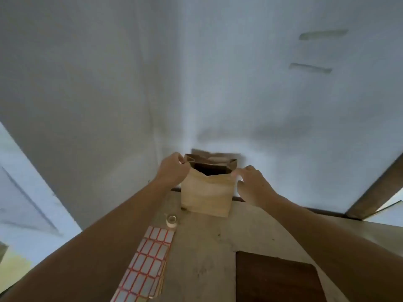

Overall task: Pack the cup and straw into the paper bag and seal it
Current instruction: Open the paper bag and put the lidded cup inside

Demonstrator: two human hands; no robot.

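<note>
The paper bag (pixel 206 196) stands upright at the far edge of the table (pixel 250 232), against a white wall, its mouth open. The left hand (pixel 173 170) pinches the bag's top rim at the left corner; the right hand (pixel 253 182) pinches the rim at the right corner. Something pale shows inside, too blurred to identify. Nearer, a small tape roll (pixel 171 220) sits beside a sheet of red-bordered labels (pixel 148 260), with a dark board (pixel 277 280) to the right.

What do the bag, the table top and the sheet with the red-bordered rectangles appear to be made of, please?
Bag: matte brown kraft paper, creased at its open mouth. Table top: dull grey-brown, speckled and scuffed; possibly worn laminate or wood, hard to tell. Label sheet: slightly glossy sticker paper, white labels with red borders in a grid.
</note>
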